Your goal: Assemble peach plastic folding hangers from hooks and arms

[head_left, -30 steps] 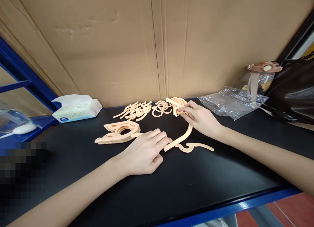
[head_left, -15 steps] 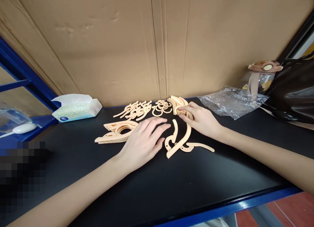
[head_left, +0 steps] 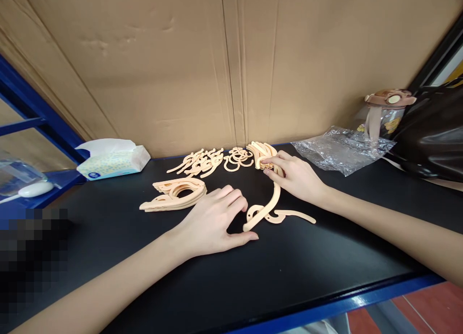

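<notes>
My left hand (head_left: 217,218) hovers low over the table, thumb and curled fingers spread around the near end of a long curved light-wood hanger arm (head_left: 269,206). It does not visibly grip the arm. My right hand (head_left: 294,175) has its thumb and fingers closed at the far end of this arm, against a stack of similar hanger arms (head_left: 260,151); the exact contact is hidden. Under the long arm lie a wooden hook (head_left: 250,213), partly covered by my left fingers, and another hook piece (head_left: 296,214). Left of them is a stack of hanger parts (head_left: 173,206).
Loose wooden hooks (head_left: 204,161) and rounder hook pieces (head_left: 238,158) lie at the back by the cardboard wall (head_left: 162,73). A tissue pack (head_left: 112,163) stands left. Crumpled clear plastic (head_left: 342,151) and a drink bottle (head_left: 388,114) are at right.
My left hand has moved down and slightly right, its thumb spreading away from the fingers. One hook's straight end no longer shows. The long arm has shifted slightly left; my right hand stays nearly still.
</notes>
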{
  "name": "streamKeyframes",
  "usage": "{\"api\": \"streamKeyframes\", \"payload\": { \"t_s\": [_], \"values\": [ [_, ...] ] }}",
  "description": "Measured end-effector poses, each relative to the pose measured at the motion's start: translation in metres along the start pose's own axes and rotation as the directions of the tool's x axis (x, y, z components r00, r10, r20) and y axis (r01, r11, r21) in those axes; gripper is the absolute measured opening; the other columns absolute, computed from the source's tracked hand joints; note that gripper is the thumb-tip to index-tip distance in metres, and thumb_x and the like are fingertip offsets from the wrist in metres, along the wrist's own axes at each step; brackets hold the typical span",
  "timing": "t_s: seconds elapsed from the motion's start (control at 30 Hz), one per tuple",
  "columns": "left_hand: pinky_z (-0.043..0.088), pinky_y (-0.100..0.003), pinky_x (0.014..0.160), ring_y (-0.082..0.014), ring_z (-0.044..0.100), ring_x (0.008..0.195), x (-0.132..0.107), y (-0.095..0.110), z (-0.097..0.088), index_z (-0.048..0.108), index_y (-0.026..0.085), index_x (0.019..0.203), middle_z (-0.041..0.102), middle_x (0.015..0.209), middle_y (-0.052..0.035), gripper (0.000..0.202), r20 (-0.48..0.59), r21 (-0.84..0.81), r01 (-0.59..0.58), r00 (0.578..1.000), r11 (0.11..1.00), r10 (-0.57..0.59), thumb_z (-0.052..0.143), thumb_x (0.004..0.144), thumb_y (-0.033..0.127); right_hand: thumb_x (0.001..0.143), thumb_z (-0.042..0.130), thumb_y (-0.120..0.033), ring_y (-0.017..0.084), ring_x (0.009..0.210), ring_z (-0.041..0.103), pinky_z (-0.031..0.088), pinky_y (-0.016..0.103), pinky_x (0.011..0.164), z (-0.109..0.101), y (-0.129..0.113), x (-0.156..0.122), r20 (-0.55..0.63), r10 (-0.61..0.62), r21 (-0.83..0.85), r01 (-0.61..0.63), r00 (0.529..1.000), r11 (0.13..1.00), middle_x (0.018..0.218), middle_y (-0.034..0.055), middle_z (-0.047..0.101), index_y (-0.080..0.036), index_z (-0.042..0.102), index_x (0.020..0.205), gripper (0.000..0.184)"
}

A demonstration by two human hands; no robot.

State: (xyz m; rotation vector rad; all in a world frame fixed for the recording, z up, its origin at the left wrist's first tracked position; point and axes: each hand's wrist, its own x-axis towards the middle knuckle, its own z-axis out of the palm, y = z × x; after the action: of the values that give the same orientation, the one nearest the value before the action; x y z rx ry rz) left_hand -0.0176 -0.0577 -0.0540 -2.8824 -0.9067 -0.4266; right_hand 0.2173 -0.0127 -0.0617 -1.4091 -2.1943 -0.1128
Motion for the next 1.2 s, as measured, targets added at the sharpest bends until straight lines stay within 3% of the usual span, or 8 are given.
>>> {"api": "streamKeyframes", "payload": {
  "t_s": [0.2,0.4,0.6,0.73,0.9,1.03,1.2],
  "values": [
    [0.036,-0.029,0.061,-0.0174,0.049,0.075,0.000,0.002,0.000,0.052,0.018,0.080,0.055,0.079,-0.0006,0.024,0.046,-0.033,-0.042,0.998,0.999,0.043,0.057,0.085,0.041,0.092,0.046,-0.033,0.019,0.077,0.060,0.044,0.032,0.070,-0.001,-0.001,0.000,0.021,0.013,-0.004,-0.013,1.000,1.000,0.099,0.0039,0.061,-0.025,0.063,0.111,0.027],
    [0.034,-0.029,0.059,-0.0169,0.050,0.074,0.000,-0.001,0.003,0.049,0.018,0.079,0.054,0.077,-0.0003,0.009,-0.016,0.036,0.028,1.000,0.999,-0.027,0.050,0.085,0.025,0.091,0.047,-0.030,0.017,0.077,0.058,0.042,0.032,0.075,0.001,0.002,-0.001,0.013,-0.033,0.003,0.033,0.999,0.999,0.098,0.0014,0.061,-0.027,0.065,0.104,0.022],
    [0.038,-0.029,0.063,-0.0174,0.052,0.076,0.000,-0.007,0.006,0.052,0.017,0.088,0.056,0.083,-0.0020,0.019,-0.088,0.184,0.099,0.993,0.978,-0.084,0.038,0.096,0.026,0.093,0.045,-0.027,0.015,0.076,0.057,0.038,0.031,0.077,0.001,-0.001,-0.002,0.023,-0.187,0.023,0.187,0.982,0.982,0.089,0.0018,0.060,-0.022,0.066,0.091,0.021],
    [0.041,-0.027,0.062,-0.0179,0.057,0.080,0.000,-0.009,0.008,0.052,0.017,0.095,0.059,0.087,-0.0025,0.020,-0.097,0.214,0.217,0.975,0.952,-0.200,0.035,0.099,0.027,0.094,0.044,-0.028,0.015,0.079,0.056,0.037,0.031,0.078,-0.002,-0.006,-0.003,0.058,-0.258,0.055,0.255,0.965,0.965,0.084,0.0019,0.060,-0.021,0.067,0.089,0.024],
    [0.042,-0.024,0.058,-0.0159,0.062,0.076,-0.002,-0.011,0.010,0.050,0.019,0.099,0.063,0.090,-0.0016,0.016,-0.126,0.102,0.335,0.938,0.937,-0.322,0.036,0.098,0.027,0.095,0.045,-0.032,0.014,0.077,0.056,0.036,0.031,0.079,-0.005,-0.013,-0.008,0.064,-0.330,0.119,0.321,0.942,0.940,0.082,0.0017,0.061,-0.021,0.069,0.089,0.026],
    [0.044,-0.026,0.062,-0.0157,0.060,0.075,-0.003,-0.012,0.011,0.049,0.021,0.106,0.062,0.090,-0.0004,0.015,-0.157,-0.082,0.399,0.900,0.913,-0.407,0.040,0.096,0.029,0.095,0.045,-0.034,0.013,0.078,0.056,0.035,0.030,0.079,-0.007,-0.019,-0.011,0.062,-0.350,0.167,0.336,0.935,0.927,0.081,0.0012,0.061,-0.021,0.069,0.088,0.028],
    [0.048,-0.030,0.067,-0.0151,0.056,0.076,-0.003,-0.009,0.010,0.039,0.022,0.129,0.056,0.099,-0.0033,0.036,-0.172,-0.300,0.421,0.859,0.856,-0.483,0.043,0.095,0.034,0.095,0.045,-0.038,0.012,0.074,0.056,0.035,0.030,0.083,-0.010,-0.028,-0.015,0.108,-0.373,0.260,0.336,0.921,0.905,0.076,-0.0006,0.061,-0.021,0.067,0.091,0.028]
  ]
}}
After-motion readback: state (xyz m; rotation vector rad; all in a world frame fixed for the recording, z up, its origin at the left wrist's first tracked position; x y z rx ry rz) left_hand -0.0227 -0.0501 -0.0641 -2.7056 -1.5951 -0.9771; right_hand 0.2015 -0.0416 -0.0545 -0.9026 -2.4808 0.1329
